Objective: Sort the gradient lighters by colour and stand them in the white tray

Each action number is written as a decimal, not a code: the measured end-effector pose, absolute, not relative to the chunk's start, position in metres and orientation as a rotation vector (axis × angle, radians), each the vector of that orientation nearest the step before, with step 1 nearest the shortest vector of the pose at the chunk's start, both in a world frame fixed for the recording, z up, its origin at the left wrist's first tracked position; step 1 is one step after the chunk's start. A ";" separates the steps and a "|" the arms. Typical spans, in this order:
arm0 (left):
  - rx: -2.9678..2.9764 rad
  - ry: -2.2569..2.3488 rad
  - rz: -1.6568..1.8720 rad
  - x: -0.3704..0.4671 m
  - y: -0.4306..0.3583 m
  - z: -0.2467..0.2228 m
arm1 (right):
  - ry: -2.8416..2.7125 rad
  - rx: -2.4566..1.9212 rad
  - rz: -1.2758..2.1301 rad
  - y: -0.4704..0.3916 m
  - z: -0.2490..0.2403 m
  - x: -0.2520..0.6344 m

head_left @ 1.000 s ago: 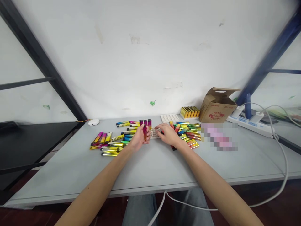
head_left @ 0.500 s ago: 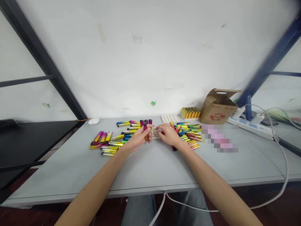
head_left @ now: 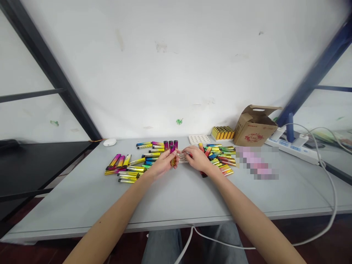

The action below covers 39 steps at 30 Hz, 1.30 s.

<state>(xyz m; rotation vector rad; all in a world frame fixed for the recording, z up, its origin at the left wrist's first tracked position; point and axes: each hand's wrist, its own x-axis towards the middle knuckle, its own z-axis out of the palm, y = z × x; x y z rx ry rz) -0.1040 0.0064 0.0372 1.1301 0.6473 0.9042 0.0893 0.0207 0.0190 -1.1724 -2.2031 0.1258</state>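
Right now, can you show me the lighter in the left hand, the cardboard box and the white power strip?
Lighter point(head_left: 172, 157), head view, on its pink-and-yellow body above the fingers.
Cardboard box point(head_left: 254, 131), head view, on its front face.
White power strip point(head_left: 293, 150), head view, on its long top side.

Magenta-to-yellow lighter point(head_left: 172, 156), grey table point(head_left: 176, 198), brown cardboard box point(head_left: 254, 126) printed red

Cardboard box point(head_left: 254, 125), power strip point(head_left: 293, 147), white mouse point(head_left: 109, 142).

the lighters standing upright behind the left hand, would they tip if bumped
Probably yes: the three upright lighters are tall and narrow on small bases. Their glossy metallic skins look slippery. They look stiff, and light for their size.
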 end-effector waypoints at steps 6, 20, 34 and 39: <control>0.962 0.572 0.817 -0.103 0.011 0.034 | -2.209 -1.176 0.124 0.020 0.020 0.089; 0.899 0.586 0.854 -0.100 0.007 0.036 | -2.213 -1.200 0.123 0.022 0.015 0.089; 0.979 0.618 0.862 -0.093 0.003 0.033 | -2.217 -1.193 0.127 0.021 0.016 0.088; 0.899 0.574 0.827 -0.093 0.000 0.038 | -2.218 -1.201 0.123 0.021 0.016 0.088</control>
